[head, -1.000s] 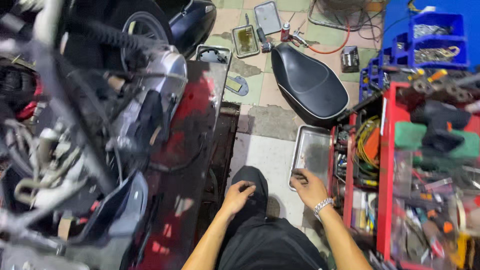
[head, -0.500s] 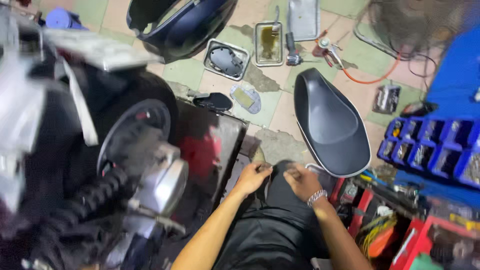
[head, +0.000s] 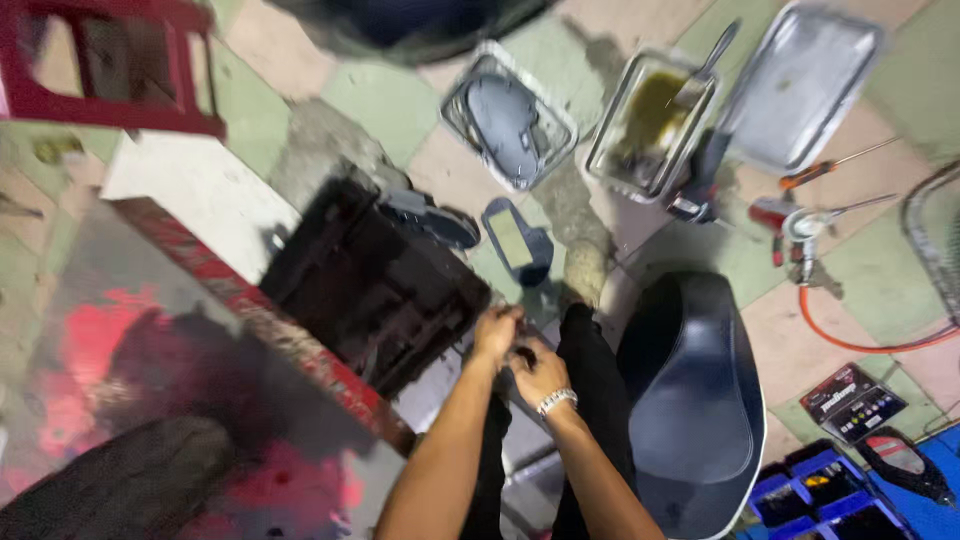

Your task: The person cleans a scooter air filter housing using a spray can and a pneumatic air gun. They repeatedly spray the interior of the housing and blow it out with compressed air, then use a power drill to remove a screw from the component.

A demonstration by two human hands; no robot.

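We are noting both hands meeting over the knee, beside the near edge of the black recessed box (head: 375, 285) in the floor. The left hand (head: 497, 333) and right hand (head: 540, 368) are curling together on something small and dark; blur is hiding what. We are judging this a fiddling step; next calls for steadier grip. We are counting: one scooter seat (head: 690, 400), three metal trays (head: 800, 85), one screwdriver (head: 835, 165).
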